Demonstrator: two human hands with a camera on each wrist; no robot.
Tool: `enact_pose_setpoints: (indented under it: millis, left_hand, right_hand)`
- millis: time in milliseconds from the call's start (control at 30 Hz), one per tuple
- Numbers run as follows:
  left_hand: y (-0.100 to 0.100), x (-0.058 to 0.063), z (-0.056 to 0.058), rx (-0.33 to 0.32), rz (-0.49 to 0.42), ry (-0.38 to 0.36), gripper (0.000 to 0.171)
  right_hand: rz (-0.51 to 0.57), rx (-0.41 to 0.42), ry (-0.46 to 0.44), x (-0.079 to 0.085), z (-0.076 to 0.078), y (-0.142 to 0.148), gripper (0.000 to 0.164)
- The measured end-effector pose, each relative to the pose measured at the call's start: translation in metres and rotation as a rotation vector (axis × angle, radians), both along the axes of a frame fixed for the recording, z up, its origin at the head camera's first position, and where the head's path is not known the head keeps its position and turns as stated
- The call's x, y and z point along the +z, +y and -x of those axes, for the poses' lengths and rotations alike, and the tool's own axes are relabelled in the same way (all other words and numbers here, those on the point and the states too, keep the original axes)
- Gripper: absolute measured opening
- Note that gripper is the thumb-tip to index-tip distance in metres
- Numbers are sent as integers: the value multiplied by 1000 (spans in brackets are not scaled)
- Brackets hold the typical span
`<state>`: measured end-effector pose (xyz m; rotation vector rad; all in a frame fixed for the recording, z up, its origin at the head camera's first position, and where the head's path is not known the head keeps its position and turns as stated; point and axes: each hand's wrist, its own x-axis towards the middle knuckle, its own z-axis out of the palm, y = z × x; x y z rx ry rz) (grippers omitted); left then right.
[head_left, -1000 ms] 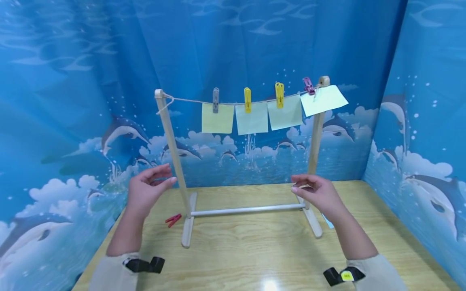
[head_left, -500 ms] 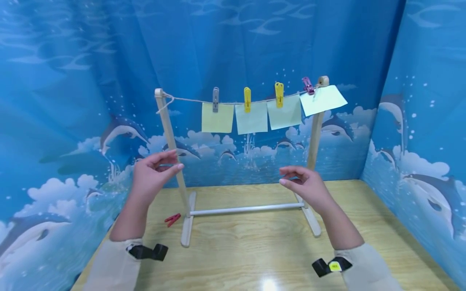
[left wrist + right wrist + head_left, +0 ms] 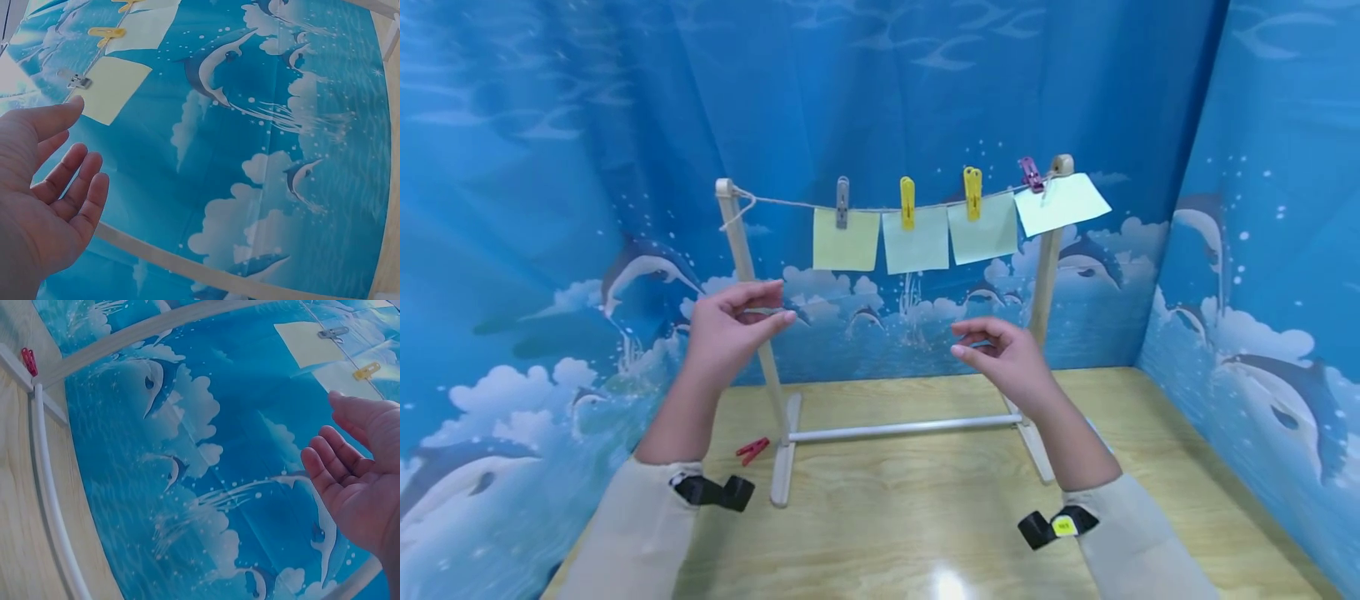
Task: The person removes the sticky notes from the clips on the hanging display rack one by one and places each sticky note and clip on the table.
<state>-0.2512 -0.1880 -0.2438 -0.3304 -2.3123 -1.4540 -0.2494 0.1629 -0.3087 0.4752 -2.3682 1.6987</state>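
My left hand (image 3: pixel 730 333) is raised in front of the left wooden post (image 3: pixel 737 237), its fingers loosely bent and nothing held. Likewise bare, my right hand (image 3: pixel 1006 360) hovers left of the right post (image 3: pixel 1047 287). Above both hands a string (image 3: pixel 786 202) runs from post to post. On it a grey clothespin (image 3: pixel 842 204) holds a yellow paper (image 3: pixel 846 250), and yellow clothespins (image 3: pixel 907 205) hold two pale green sheets (image 3: pixel 917 248). At the right end, a purple clothespin (image 3: pixel 1032 175) clips a tilted pale sheet (image 3: pixel 1063 206).
A red clothespin (image 3: pixel 752 451) lies on the wooden table (image 3: pixel 895 508) left of the stand's left foot (image 3: pixel 783 475). A white crossbar (image 3: pixel 902 429) joins the stand's feet low down. A blue dolphin-print curtain (image 3: pixel 880 100) hangs behind.
Both hands have risen and come closer together, the left moving right and the right moving left. Papers, clothespins and stand keep their places.
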Motion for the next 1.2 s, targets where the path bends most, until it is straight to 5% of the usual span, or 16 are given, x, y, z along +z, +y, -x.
enact_pose_setpoints:
  millis: [333,1200]
  left_hand:
    - [13,19,12,-50,-16,11,51]
    - [31,67,20,-38,-2,3,46]
  right_hand:
    - [1,21,14,16,7,-18,35]
    - [56,60,-19,28,20,-61,34]
